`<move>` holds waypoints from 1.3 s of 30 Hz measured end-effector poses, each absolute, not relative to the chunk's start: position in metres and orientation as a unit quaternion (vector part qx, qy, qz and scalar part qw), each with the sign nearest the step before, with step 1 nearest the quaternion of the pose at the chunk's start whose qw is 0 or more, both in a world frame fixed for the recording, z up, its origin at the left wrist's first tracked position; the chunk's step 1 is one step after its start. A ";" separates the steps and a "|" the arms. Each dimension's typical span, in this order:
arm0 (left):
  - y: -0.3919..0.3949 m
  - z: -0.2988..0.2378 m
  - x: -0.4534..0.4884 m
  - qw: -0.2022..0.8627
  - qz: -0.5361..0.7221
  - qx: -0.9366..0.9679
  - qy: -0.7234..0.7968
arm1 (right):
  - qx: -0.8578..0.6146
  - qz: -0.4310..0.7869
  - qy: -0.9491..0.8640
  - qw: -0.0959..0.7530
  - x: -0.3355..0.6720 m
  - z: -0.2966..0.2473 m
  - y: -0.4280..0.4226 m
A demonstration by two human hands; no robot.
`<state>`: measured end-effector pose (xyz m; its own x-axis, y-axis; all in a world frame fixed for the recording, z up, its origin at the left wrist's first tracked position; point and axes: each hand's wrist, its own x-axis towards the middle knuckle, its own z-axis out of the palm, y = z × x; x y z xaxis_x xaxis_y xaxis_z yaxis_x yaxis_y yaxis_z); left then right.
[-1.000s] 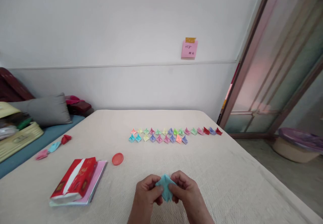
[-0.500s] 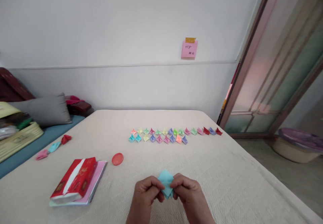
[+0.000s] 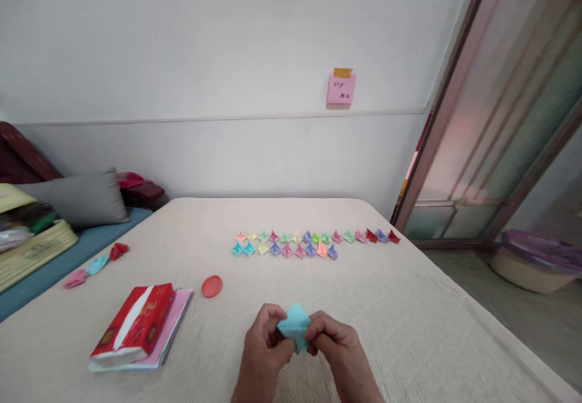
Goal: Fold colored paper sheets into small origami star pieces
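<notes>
A small light-blue folded paper piece [image 3: 295,324] is held above the near part of the cloth-covered table [image 3: 182,342]. My left hand [image 3: 267,343] has its thumb and fingers on the paper's left side, the thumb at the lower edge. On the right side my right hand [image 3: 335,342] pinches the paper between thumb and index finger. A horizontal fold edge shows across the paper, with a rounded flap above it and points below. Farther off, two rows of small coloured origami pieces [image 3: 286,249] stand on the cloth.
A red tissue pack [image 3: 136,321] lies on coloured paper sheets [image 3: 175,318] at the left. A red round lid [image 3: 211,286] sits beside them. Three folded papers [image 3: 97,264] lie at the left edge. A pink note [image 3: 341,89] is taped to the wall.
The left fingers have shifted up and opened around the paper's left side. The paper's flap has spread out to the left, and its outline is wider across the middle.
</notes>
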<state>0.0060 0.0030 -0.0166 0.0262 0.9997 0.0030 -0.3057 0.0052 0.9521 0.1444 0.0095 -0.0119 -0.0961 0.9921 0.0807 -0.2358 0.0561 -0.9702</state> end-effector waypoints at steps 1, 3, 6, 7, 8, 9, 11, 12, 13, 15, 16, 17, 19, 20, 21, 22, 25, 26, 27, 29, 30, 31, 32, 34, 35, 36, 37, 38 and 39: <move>0.003 -0.017 0.006 0.578 0.565 0.422 0.411 | -0.392 0.572 -0.472 0.545 0.144 -0.013 0.010; 0.004 -0.018 0.005 0.573 0.566 0.427 0.412 | -0.394 0.592 -0.438 0.550 0.144 -0.014 0.011; 0.003 -0.019 0.004 0.557 0.567 0.447 0.410 | -0.418 0.608 -0.410 0.537 0.143 -0.015 0.013; 0.003 -0.020 0.004 0.553 0.564 0.457 0.408 | -0.425 0.610 -0.421 0.520 0.143 -0.015 0.013; 0.002 -0.020 0.004 0.549 0.560 0.468 0.408 | -0.430 0.611 -0.435 0.502 0.143 -0.015 0.013; 0.001 -0.020 0.004 0.543 0.555 0.477 0.411 | -0.435 0.609 -0.450 0.488 0.143 -0.014 0.013; 0.000 -0.022 0.006 0.528 0.550 0.491 0.422 | -0.443 0.601 -0.465 0.476 0.143 -0.013 0.012; 0.000 -0.023 0.006 0.520 0.550 0.496 0.426 | -0.447 0.596 -0.466 0.477 0.143 -0.013 0.012; 0.000 -0.025 0.007 0.513 0.554 0.498 0.427 | -0.450 0.591 -0.466 0.480 0.143 -0.013 0.011; 0.000 -0.027 0.008 0.513 0.560 0.497 0.419 | -0.451 0.585 -0.469 0.484 0.144 -0.014 0.012; 0.001 -0.027 0.008 0.520 0.562 0.493 0.413 | -0.450 0.582 -0.471 0.486 0.144 -0.014 0.012; 0.001 -0.026 0.008 0.532 0.561 0.486 0.408 | -0.450 0.578 -0.473 0.489 0.145 -0.015 0.013; 0.002 -0.023 0.007 0.560 0.553 0.471 0.399 | -0.451 0.569 -0.478 0.494 0.145 -0.015 0.013; 0.002 -0.021 0.005 0.571 0.543 0.468 0.399 | -0.452 0.565 -0.479 0.497 0.144 -0.015 0.013; 0.002 -0.018 0.004 0.580 0.530 0.469 0.404 | -0.453 0.562 -0.479 0.500 0.144 -0.015 0.013; 0.002 -0.015 0.003 0.584 0.516 0.471 0.413 | -0.452 0.561 -0.479 0.502 0.143 -0.014 0.012; 0.001 -0.009 0.000 0.576 0.488 0.482 0.445 | -0.441 0.562 -0.478 0.511 0.140 -0.013 0.011; 0.001 -0.008 -0.001 0.570 0.488 0.484 0.451 | -0.435 0.565 -0.478 0.513 0.140 -0.013 0.011; 0.000 -0.007 -0.001 0.562 0.491 0.486 0.454 | -0.431 0.570 -0.478 0.511 0.139 -0.013 0.011; -0.001 -0.007 0.000 0.548 0.496 0.493 0.460 | -0.430 0.578 -0.476 0.504 0.140 -0.013 0.011; -0.001 -0.007 0.000 0.541 0.496 0.497 0.463 | -0.434 0.581 -0.474 0.500 0.140 -0.013 0.011; -0.001 -0.008 0.000 0.536 0.496 0.499 0.467 | -0.441 0.580 -0.471 0.497 0.140 -0.014 0.012; -0.001 -0.009 0.000 0.531 0.494 0.502 0.471 | -0.449 0.578 -0.470 0.494 0.141 -0.014 0.012; 0.000 -0.010 0.000 0.527 0.490 0.507 0.474 | -0.463 0.570 -0.463 0.496 0.141 -0.015 0.013; 0.000 -0.011 0.000 0.527 0.489 0.509 0.473 | -0.467 0.568 -0.461 0.497 0.141 -0.016 0.013; 0.001 -0.011 0.000 0.528 0.488 0.511 0.471 | -0.468 0.568 -0.459 0.498 0.141 -0.016 0.013; 0.001 -0.011 0.000 0.527 0.489 0.512 0.471 | -0.467 0.570 -0.457 0.498 0.141 -0.016 0.014; 0.001 -0.011 0.000 0.526 0.489 0.513 0.471 | -0.464 0.576 -0.455 0.497 0.141 -0.016 0.014; 0.001 -0.010 0.000 0.523 0.489 0.513 0.473 | -0.460 0.583 -0.451 0.495 0.142 -0.017 0.014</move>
<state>-0.0003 0.0011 -0.0104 0.0737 0.9972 0.0075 -0.0270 -0.0055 0.9996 0.1418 0.0137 -0.0166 -0.0867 0.9921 -0.0903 -0.1608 -0.1034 -0.9816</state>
